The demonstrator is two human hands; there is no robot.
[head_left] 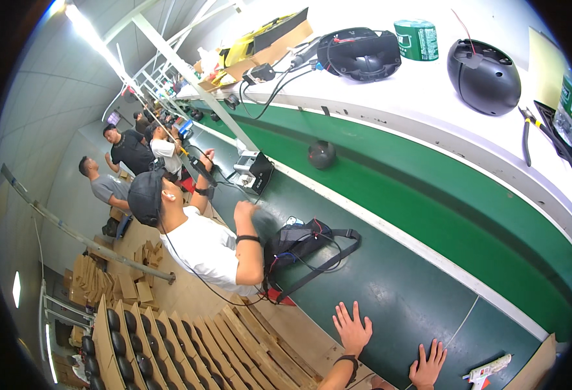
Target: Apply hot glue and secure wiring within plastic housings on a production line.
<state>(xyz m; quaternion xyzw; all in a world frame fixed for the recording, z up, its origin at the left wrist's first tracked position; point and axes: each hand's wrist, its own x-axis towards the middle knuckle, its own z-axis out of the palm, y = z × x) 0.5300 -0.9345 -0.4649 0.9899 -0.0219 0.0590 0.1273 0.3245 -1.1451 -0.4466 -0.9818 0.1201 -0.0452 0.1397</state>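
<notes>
The left hand (352, 328) lies flat, palm down, on the green belt (390, 286), its 5 fingers spread and pointing up the belt; a dark band sits on its wrist. The right hand (428, 365) is also flat on the belt, fingers spread, close to the lower edge of the view. Both hands are empty. Just to the right of the right hand lies a white glue gun (487, 372) on its side.

Left hand (352, 328) raised flat, fingers spread and pointing away, dark band at the wrist. Right hand (427, 367) just beside it, lower, also flat with fingers splayed. Both empty, palms down.
</notes>
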